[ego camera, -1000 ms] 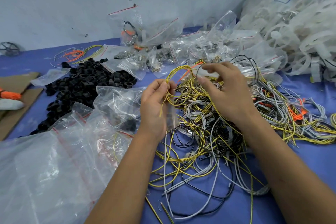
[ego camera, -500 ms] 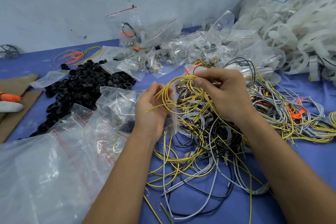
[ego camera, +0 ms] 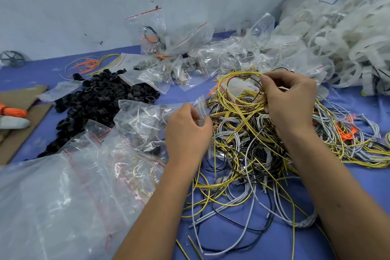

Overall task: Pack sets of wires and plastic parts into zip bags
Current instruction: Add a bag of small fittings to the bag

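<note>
A tangled heap of yellow, grey and black wires (ego camera: 249,145) covers the blue table in front of me. My right hand (ego camera: 289,103) pinches a looped bundle of yellow wires (ego camera: 234,88) and holds it above the heap. My left hand (ego camera: 186,133) pinches a small clear zip bag (ego camera: 201,107) by its edge, just left of the loop. A pile of black plastic rings (ego camera: 99,99) lies to the left. Empty and filled zip bags (ego camera: 80,175) spread over the near left.
White plastic parts in a big sack (ego camera: 341,34) fill the back right. Filled zip bags (ego camera: 179,48) lean against the wall. Cardboard (ego camera: 19,118) with an orange-tipped tool lies at the far left. Loose orange and yellow wires (ego camera: 92,63) sit behind the rings.
My left hand has let go of the yellow wires and now pinches the small zip bag. My right hand keeps the yellow loop and has lifted it up and to the right.
</note>
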{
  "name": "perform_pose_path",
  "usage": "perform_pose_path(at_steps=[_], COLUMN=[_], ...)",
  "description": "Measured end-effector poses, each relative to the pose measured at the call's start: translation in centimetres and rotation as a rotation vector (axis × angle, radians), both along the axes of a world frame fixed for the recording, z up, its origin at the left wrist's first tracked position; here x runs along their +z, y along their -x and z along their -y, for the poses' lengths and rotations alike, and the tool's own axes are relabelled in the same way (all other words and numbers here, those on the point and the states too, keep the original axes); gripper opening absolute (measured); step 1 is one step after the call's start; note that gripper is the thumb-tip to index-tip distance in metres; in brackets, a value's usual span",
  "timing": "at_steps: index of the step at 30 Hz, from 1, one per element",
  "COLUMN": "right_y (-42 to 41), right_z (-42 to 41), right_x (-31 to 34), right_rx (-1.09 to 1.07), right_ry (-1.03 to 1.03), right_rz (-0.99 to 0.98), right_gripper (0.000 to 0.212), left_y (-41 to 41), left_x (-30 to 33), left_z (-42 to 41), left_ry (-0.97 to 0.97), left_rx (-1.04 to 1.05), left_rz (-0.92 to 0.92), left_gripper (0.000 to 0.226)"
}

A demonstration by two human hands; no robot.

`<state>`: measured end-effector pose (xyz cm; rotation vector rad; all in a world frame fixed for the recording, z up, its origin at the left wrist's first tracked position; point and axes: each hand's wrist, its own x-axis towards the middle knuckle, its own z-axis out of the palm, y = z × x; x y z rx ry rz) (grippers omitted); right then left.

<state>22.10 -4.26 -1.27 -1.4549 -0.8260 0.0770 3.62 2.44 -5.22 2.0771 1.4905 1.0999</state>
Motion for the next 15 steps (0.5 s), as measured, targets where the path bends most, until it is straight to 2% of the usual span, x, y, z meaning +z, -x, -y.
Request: perform_pose_path(at_steps=[2,8,15], right_y=[0.1,0.9,1.8], right_z=[0.0,0.2,0.6], right_x=[0.0,0.4,0.7], right_rx=[0.001,0.133,0.166], right_ry=[0.031,0.095,0.21], right_rz=[0.044,0.183,0.345], right_gripper=[0.006,0.006,0.006], left_y=[0.2,0.2,0.2], left_x=[0.1,0.5,1.4], left_z=[-0.1,-0.2,0.6], left_ry=[0.023,0.14,-0.1], left_rx=[0.012,-0.019,0.007], left_rz=[0.04,0.247,0.307], left_gripper=[0.015,0.023,0.021])
